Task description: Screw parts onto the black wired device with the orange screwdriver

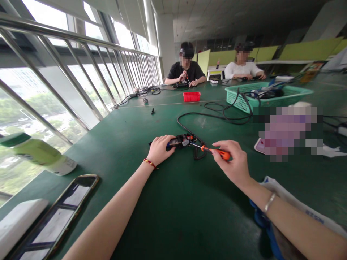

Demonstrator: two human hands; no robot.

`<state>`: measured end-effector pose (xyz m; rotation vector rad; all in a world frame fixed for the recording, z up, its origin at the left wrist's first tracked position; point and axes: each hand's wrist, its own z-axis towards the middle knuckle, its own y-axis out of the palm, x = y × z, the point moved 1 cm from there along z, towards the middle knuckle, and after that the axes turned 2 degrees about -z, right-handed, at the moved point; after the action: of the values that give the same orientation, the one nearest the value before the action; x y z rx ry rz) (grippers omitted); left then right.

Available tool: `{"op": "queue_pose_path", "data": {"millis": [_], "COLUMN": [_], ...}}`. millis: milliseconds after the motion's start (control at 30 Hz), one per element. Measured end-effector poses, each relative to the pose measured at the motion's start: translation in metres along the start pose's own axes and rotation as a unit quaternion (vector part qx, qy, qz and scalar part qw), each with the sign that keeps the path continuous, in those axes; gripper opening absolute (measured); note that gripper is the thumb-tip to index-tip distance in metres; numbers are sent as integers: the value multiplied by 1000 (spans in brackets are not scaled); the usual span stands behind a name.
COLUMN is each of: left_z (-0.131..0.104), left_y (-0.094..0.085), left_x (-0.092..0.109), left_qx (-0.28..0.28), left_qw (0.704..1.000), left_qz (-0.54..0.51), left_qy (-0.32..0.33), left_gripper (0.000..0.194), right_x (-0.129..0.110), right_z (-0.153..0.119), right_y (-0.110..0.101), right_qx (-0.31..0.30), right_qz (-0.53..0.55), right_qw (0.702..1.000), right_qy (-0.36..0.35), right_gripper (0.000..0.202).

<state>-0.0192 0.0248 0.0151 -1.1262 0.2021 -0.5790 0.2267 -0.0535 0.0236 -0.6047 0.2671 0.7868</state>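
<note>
Orange-handled screwdriver [217, 151], red tray [191, 96], teal mesh basket [295, 92], dark green table [189, 216].

table [168, 216]: matt green felt | basket [238, 97]: green plastic mesh | phone [56, 216]: glossy

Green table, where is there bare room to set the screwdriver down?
Bare green table lies between the two forearms, below the left hand and right hand. Another free patch runs from the device up to the red tray. It is crowded right by the cables and green basket, and lower left by the phone.
</note>
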Motion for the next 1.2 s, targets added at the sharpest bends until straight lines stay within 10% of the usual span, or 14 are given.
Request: {"op": "queue_pose_path", "data": {"millis": [167, 767, 1000, 1200], "left_z": [0, 2, 1, 1], "left_y": [-1, 3, 2, 4], "left_x": [1, 8, 8, 6], "left_qx": [-11, -14, -14, -12], "left_qw": [1000, 1000, 1000, 1000], "left_qz": [3, 14, 13, 9], "left_qy": [-5, 16, 14, 14], "left_gripper": [32, 32, 33, 33], "right_x": [1, 2, 5, 4], "right_z": [0, -1, -2, -2], "right_y": [0, -1, 1, 0], "right_qx": [35, 12, 67, 17], "right_qz": [15, 7, 40, 5], "right_qw": [999, 1000, 997, 999], "right_qy": [-6, 14, 8, 44], "right_gripper": [33, 10, 38, 16]}}
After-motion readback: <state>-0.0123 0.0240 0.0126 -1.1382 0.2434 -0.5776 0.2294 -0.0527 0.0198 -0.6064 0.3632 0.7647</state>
